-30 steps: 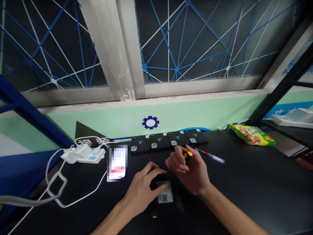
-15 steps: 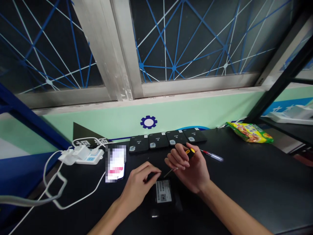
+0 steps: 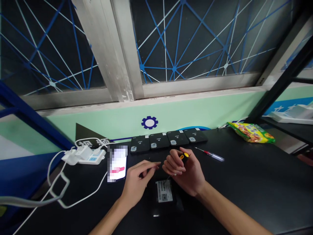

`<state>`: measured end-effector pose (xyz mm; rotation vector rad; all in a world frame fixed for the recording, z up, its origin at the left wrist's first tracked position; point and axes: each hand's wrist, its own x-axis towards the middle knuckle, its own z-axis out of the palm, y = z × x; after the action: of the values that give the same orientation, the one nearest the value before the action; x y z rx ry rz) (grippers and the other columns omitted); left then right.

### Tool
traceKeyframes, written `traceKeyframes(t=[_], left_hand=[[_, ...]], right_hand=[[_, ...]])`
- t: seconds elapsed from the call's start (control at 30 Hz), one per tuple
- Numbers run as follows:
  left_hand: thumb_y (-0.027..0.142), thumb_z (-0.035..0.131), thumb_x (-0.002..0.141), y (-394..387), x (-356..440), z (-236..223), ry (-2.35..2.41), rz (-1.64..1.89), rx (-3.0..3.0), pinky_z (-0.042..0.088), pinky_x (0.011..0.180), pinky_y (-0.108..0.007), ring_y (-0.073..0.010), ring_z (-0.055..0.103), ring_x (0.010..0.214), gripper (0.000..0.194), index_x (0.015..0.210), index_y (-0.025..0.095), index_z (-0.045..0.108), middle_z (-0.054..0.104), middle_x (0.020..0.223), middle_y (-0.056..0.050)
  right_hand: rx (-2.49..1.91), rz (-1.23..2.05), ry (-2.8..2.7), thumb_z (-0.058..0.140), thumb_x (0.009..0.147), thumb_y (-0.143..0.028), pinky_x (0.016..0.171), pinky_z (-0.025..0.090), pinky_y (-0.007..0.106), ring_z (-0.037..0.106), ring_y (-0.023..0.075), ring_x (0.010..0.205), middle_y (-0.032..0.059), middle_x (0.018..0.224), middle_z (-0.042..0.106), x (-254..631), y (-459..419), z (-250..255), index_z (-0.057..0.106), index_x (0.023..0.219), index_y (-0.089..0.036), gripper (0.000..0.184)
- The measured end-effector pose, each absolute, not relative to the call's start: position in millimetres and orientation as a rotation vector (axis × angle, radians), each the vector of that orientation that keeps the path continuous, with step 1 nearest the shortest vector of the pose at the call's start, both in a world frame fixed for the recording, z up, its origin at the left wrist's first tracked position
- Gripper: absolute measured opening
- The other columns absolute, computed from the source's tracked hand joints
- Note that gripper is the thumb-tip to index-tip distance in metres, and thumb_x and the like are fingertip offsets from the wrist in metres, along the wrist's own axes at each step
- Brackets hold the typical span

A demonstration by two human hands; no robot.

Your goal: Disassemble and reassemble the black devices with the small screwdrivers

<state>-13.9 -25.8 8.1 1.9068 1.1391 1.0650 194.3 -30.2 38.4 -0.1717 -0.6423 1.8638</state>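
My right hand (image 3: pixel 184 169) is wrapped round a screwdriver with a black and yellow handle (image 3: pixel 185 157). Its thin shaft points down toward the label of a flat black box (image 3: pixel 153 204). Whether the tip touches the box cannot be made out. The white label (image 3: pixel 164 191) carries printed codes and faces up. My left hand (image 3: pixel 140 178) is at the far left corner of this box, thumb and fingers pinched together. Anything between those fingertips is too small or hidden to name.
Several flat black boxes (image 3: pixel 158 141) lie in a row along the wall. A second screwdriver (image 3: pixel 212 155) with a clear handle lies to the right, near a yellow-green snack bag (image 3: pixel 251 133). Left are a lit phone (image 3: pixel 118 164) and a white power strip (image 3: pixel 91 157) with looping cables.
My right hand has come slightly left and down, bringing the screwdriver shaft over the label. My left hand has shifted slightly up and left, its index finger straighter.
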Motion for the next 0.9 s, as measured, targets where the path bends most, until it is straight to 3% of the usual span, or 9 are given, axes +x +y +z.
traceKeyframes(t=[0.2, 0.37, 0.5, 0.63, 0.8, 0.9], left_hand=[[0.038, 0.067, 0.103, -19.0, -20.0, 1.3, 1.258, 1.117, 1.742, 0.041, 0.048, -0.022, -0.0083, 0.048, 0.046, 0.029, 0.122, 0.025, 0.083, 0.077, 0.084, -0.002], [0.043, 0.068, 0.102, -17.8, -19.7, 6.3, 1.465, 1.185, 1.879, 0.042, 0.049, -0.023, -0.0103, 0.045, 0.047, 0.032, 0.124, 0.025, 0.083, 0.073, 0.071, 0.002], [0.033, 0.058, 0.107, -17.8, -22.3, 4.8, 1.596, 1.024, 2.121, 0.058, 0.066, -0.030, -0.0182, 0.070, 0.067, 0.039, 0.141, 0.024, 0.074, 0.085, 0.102, -0.004], [0.020, 0.050, 0.106, -17.4, -24.4, -1.3, 1.673, 0.736, 2.332, 0.066, 0.083, -0.041, -0.0292, 0.083, 0.098, 0.049, 0.154, 0.024, 0.062, 0.074, 0.142, -0.008], [0.024, 0.046, 0.111, -20.3, -19.8, 0.0, 1.741, 0.463, 2.480, 0.067, 0.084, -0.047, -0.0363, 0.081, 0.109, 0.049, 0.158, 0.019, 0.056, 0.062, 0.155, -0.012], [0.026, 0.044, 0.113, -22.1, -17.3, 1.4, 1.775, 0.370, 2.521, 0.068, 0.078, -0.047, -0.0364, 0.083, 0.101, 0.047, 0.157, 0.018, 0.057, 0.058, 0.158, -0.013]], right_hand=[[-0.147, 1.914, -0.628, 0.062, 0.098, -0.048, 0.055, 0.018, 0.033, 0.013, 0.0117, 0.049, -0.0077, 0.050, 0.023, 188.1, -38.3, 30.1, 0.044, 0.057, -0.022, 0.052], [-0.137, 1.937, -0.572, 0.062, 0.098, -0.045, 0.056, 0.018, 0.032, 0.013, 0.0113, 0.049, -0.0079, 0.050, 0.023, 190.1, -36.7, 27.7, 0.042, 0.057, -0.021, 0.051], [-0.142, 1.923, -0.573, 0.064, 0.098, -0.044, 0.056, 0.020, 0.032, 0.012, 0.0115, 0.049, -0.0081, 0.050, 0.023, 193.6, -34.8, 28.4, 0.041, 0.058, -0.022, 0.051], [-0.137, 1.927, -0.586, 0.062, 0.099, -0.045, 0.056, 0.021, 0.032, 0.012, 0.0115, 0.049, -0.0084, 0.051, 0.023, 195.1, -35.1, 28.7, 0.042, 0.060, -0.022, 0.049], [-0.117, 1.945, -0.568, 0.059, 0.099, -0.043, 0.056, 0.018, 0.031, 0.012, 0.0108, 0.049, -0.0085, 0.051, 0.023, 194.0, -34.9, 29.1, 0.045, 0.061, -0.021, 0.046], [-0.117, 1.950, -0.562, 0.059, 0.099, -0.043, 0.057, 0.018, 0.031, 0.013, 0.0110, 0.049, -0.0084, 0.051, 0.024, 193.6, -34.9, 29.4, 0.046, 0.062, -0.021, 0.046]])
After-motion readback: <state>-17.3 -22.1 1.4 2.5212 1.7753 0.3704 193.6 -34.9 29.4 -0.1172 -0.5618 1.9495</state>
